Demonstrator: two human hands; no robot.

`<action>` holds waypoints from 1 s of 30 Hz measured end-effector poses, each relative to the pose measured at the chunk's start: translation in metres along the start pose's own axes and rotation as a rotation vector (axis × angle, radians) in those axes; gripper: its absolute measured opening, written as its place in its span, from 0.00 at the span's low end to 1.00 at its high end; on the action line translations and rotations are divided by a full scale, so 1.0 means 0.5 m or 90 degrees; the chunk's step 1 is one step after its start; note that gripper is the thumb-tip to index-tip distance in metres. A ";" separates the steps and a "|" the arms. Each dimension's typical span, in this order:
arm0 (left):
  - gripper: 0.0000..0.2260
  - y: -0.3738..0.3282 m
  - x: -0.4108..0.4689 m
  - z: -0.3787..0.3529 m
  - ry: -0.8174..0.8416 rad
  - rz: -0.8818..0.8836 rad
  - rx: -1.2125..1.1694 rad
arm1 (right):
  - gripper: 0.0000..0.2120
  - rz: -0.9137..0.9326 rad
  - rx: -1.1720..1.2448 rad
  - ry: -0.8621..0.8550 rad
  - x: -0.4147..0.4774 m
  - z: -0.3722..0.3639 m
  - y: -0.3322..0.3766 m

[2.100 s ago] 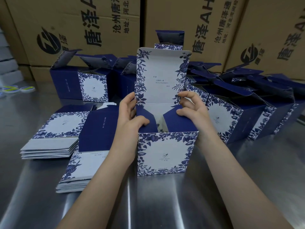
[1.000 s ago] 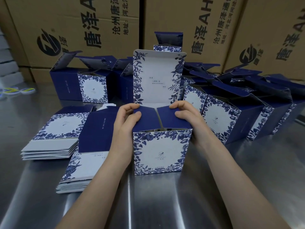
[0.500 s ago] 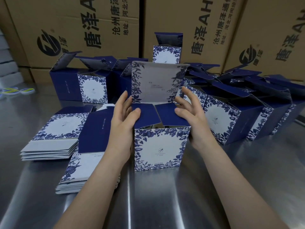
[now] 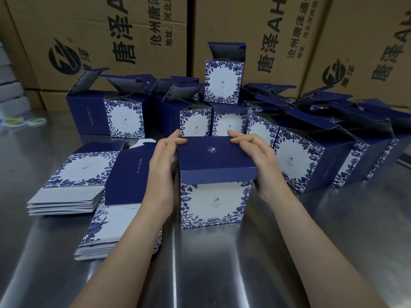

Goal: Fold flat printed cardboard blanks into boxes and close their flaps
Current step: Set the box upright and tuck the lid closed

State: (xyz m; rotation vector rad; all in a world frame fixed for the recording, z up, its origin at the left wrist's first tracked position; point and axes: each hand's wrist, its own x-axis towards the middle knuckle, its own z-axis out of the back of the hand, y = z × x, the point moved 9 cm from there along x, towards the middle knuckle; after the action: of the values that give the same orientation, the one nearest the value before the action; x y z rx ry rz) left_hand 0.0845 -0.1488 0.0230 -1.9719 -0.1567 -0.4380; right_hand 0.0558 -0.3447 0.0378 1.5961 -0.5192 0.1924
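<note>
The left hand [image 4: 162, 165] lies against the left side of a square cardboard box [image 4: 213, 203], white in front with blue flowers round the edge. Its fingers bend over the top and press on the far left corner of the dark blue lid [image 4: 211, 154]. The right hand [image 4: 262, 161] does the same on the other side, with its palm by the right wall and its fingers bent onto the far right corner of the lid. Both hands hug the box between them, half curled and not spread wide.

The lid lies down over the top. Its front flap [image 4: 218, 177] hangs outside, over the top of the white front, and is not tucked in. The box stands upright in the middle of the shiny metal table [image 4: 222, 274], near the person.

A stack of flat blanks [image 4: 106, 223] sits just left of the left wrist, and the left arm crosses its corner. A second stack [image 4: 66, 190] lies just beside it, further left. On the right, a strip of table shows between the right hand and a row of folded boxes [image 4: 295, 161] with their lids up. More open boxes [image 4: 124, 116] stand behind, close to the fingertips, and one small box [image 4: 223, 83] sits on top of them. Big brown cartons [image 4: 111, 36] with black writing make a wall at the back. The widest stretch of table is the near side, under the two arms.
</note>
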 end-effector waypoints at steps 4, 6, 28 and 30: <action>0.10 -0.005 -0.002 0.000 0.010 -0.024 0.060 | 0.11 -0.033 -0.033 0.015 -0.002 -0.004 -0.008; 0.13 -0.007 -0.001 -0.003 0.014 -0.010 0.072 | 0.15 -0.067 -0.027 0.039 -0.002 -0.016 -0.015; 0.11 -0.040 -0.013 0.013 -0.051 -0.067 0.226 | 0.14 0.024 -0.047 0.020 -0.009 -0.008 0.023; 0.18 -0.036 -0.012 0.012 -0.036 -0.055 0.218 | 0.12 0.014 -0.065 0.061 -0.010 -0.013 0.021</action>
State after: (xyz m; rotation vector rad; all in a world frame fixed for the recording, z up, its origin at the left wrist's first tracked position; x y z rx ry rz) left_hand 0.0749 -0.1350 0.0339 -1.6447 -0.3317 -0.3839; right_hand 0.0477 -0.3373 0.0459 1.4752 -0.4658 0.2540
